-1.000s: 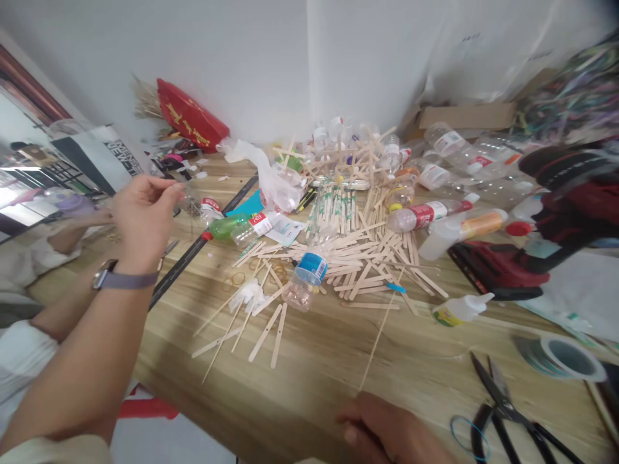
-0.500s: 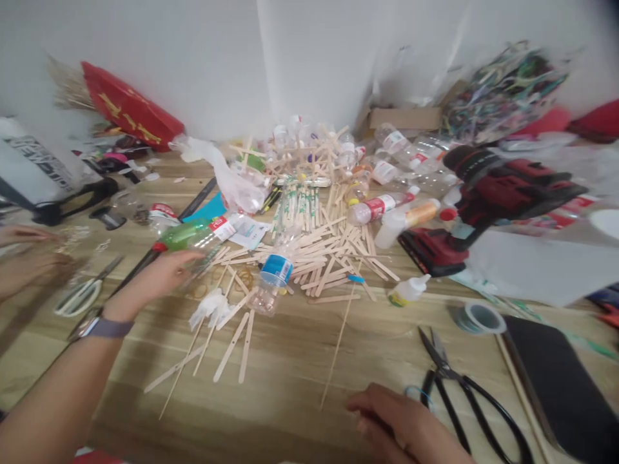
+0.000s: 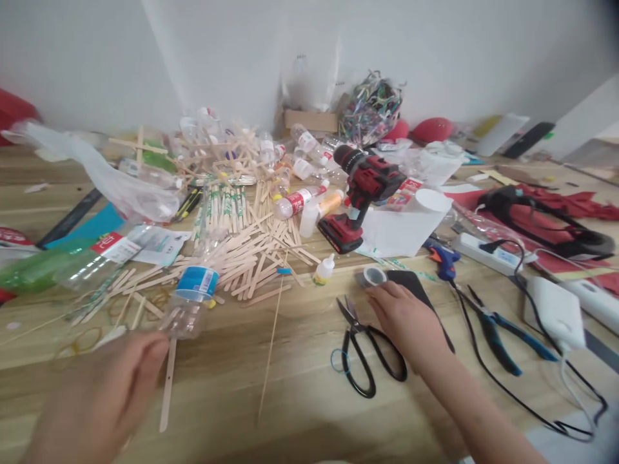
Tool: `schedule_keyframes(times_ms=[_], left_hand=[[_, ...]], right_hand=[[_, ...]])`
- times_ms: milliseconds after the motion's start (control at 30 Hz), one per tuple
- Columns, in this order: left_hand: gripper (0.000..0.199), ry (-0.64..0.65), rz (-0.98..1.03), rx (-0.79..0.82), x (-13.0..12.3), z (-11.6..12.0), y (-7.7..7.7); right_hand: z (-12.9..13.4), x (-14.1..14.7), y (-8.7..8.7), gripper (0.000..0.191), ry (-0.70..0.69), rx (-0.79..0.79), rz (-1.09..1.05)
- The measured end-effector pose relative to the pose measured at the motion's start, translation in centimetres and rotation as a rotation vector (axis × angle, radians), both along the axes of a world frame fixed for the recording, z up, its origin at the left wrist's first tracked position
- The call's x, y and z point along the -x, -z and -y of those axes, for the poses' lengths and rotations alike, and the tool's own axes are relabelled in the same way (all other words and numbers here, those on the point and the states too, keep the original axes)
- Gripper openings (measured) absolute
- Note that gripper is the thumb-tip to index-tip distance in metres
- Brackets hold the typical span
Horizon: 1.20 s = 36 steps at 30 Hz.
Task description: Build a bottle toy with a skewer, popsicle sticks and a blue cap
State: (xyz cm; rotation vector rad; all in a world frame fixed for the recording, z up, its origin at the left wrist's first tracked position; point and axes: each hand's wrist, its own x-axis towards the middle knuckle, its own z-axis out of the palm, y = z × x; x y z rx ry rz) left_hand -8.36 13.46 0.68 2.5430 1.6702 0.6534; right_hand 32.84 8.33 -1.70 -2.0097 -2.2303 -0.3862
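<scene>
My left hand [image 3: 104, 390] is at the lower left, smeared by motion, its fingers curled in part. It is beside a clear plastic bottle [image 3: 186, 316] with a blue label and near a wooden craft stick [image 3: 168, 393]; whether it holds anything is hidden. My right hand [image 3: 403, 319] reaches over a dark phone [image 3: 420, 290], fingers stretched out, its fingertips at a roll of tape [image 3: 374, 277]. Black-handled scissors [image 3: 358, 328] lie with blades parted just left of that hand, a thin blue ring [image 3: 340, 361] at one handle. A thin stick [image 3: 271, 341] lies between my hands.
Craft sticks [image 3: 256, 251] are heaped mid-table, with a small glue bottle [image 3: 324, 269] beside them. A red cordless drill [image 3: 370, 187] stands behind. To the right are a blue glue gun [image 3: 443, 259], pliers [image 3: 503, 328], a power strip [image 3: 491, 252] and trailing cables.
The view has swung right. My right hand has moved forward from the near edge to the tape roll. My left hand has drawn back from beside the green bottle.
</scene>
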Motion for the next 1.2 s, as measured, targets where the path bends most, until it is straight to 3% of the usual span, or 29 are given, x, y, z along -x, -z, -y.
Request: schedule_keyframes(times_ms=[67, 133, 200, 300, 400, 500, 600, 733, 867, 1100, 1200], left_hand=[[0.012, 0.235, 0.111, 0.009, -3.7, 1.9, -0.4], [0.011, 0.415, 0.181, 0.165, -7.2, 3.2, -1.0], [0.020, 0.436, 0.185, 0.384, -10.2, 4.0, -1.4], [0.025, 0.369, 0.237, 0.770, -13.7, 4.2, -1.3], [0.031, 0.307, 0.557, 1.128, -16.1, 3.9, 0.0], [0.028, 0.189, 0.832, 1.405, -17.7, 3.7, 1.7], [0.031, 0.072, 1.018, 1.573, -18.8, 3.9, 2.9], [0.047, -0.004, 1.349, 1.563, -20.3, 3.8, 2.9], [0.055, -0.067, 1.666, 1.425, -21.4, 2.9, 2.0], [0.046, 0.037, 1.658, 1.329, -20.2, 2.2, -0.1], [0.044, 0.119, 1.626, 1.276, -19.1, 2.1, -1.6]], right_hand=[[-0.8, 1.4, 0.2, 0.014, -0.125, 0.036, 0.030], [-1.4, 3.3, 0.7, 0.016, -0.242, 0.063, 0.062], [-2.0, 5.0, 1.5, 0.014, -0.301, 0.066, 0.099], [-2.8, 6.1, 2.4, 0.014, -0.354, 0.061, 0.155], [-3.4, 5.8, 2.7, 0.015, -0.406, 0.061, 0.189], [-3.6, 5.3, 2.6, 0.015, -0.444, 0.060, 0.184], [-3.2, 4.9, 2.2, 0.018, -0.462, 0.054, 0.138], [-2.1, 4.6, 1.5, 0.020, -0.423, 0.063, 0.013], [-0.6, 4.2, 0.8, 0.019, -0.375, 0.111, -0.132], [-0.6, 0.5, 0.9, 0.010, -0.243, 0.175, -0.275], [-1.5, -1.4, 1.5, 0.016, -0.185, 0.188, -0.254]])
